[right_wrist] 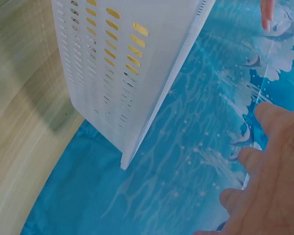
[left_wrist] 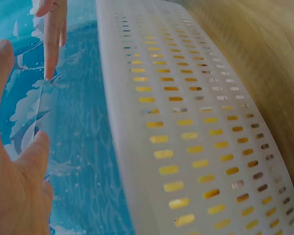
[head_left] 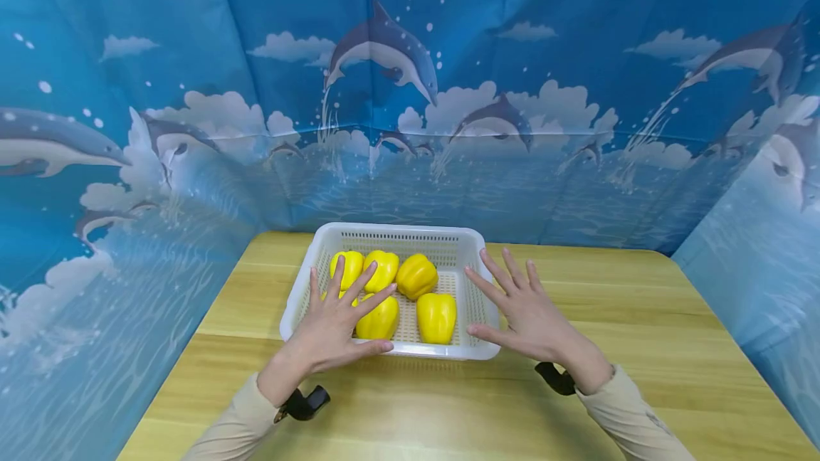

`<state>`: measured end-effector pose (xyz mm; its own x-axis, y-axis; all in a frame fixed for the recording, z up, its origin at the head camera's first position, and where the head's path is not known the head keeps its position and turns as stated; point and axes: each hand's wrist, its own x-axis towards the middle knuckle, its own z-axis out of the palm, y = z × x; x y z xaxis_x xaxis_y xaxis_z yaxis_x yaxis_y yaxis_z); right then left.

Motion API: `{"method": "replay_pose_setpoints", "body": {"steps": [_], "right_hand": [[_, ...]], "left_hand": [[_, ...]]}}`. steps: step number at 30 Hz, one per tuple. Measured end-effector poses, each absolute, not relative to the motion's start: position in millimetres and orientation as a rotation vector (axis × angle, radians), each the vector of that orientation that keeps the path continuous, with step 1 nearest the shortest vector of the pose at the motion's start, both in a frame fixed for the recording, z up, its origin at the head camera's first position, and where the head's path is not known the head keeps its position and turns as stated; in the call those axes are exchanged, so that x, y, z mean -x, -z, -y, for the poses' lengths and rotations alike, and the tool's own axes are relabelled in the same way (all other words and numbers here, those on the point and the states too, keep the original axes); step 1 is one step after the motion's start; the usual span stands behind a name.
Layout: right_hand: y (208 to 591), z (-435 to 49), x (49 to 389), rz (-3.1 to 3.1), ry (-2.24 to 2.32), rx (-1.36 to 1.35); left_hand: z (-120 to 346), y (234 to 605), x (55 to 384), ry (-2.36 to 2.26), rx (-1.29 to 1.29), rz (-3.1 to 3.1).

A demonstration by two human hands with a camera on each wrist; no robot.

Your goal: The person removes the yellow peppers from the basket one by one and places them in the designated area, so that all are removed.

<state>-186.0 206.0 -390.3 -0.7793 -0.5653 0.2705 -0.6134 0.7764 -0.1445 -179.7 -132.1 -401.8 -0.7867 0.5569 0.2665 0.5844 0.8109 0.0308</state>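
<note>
A white perforated plastic basket (head_left: 397,228) sits on the wooden table, holding several yellow bell peppers (head_left: 437,319). Over its left front part is my left hand (head_left: 336,326), palm down with fingers spread, partly hiding the peppers beneath. My right hand (head_left: 528,311) spreads its fingers over the basket's right edge and holds nothing. In the left wrist view, the left hand (left_wrist: 14,171) appears above the level of the basket's slotted wall (left_wrist: 196,142). The right wrist view shows the right hand (right_wrist: 274,171) apart from the basket's side (right_wrist: 112,73).
The light wooden table (head_left: 608,304) extends on both sides of the basket and in front of it. A blue dolphin-print curtain (head_left: 410,176) hangs behind the table and along its sides. Black straps (head_left: 306,403) are on both wrists.
</note>
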Motion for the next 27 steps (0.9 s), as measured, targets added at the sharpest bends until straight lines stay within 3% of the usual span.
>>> {"method": "replay_pose_setpoints", "body": {"steps": [20,27], "right_hand": [[395.4,-198.2,188.6,2.718,-0.176,-0.936],[393.2,-197.0,191.9,2.730,-0.212,-0.950]], "left_hand": [[125.0,400.9,189.6,0.102,0.909,2.723],[135.9,402.1,188.2,0.274,0.850,2.670]]}}
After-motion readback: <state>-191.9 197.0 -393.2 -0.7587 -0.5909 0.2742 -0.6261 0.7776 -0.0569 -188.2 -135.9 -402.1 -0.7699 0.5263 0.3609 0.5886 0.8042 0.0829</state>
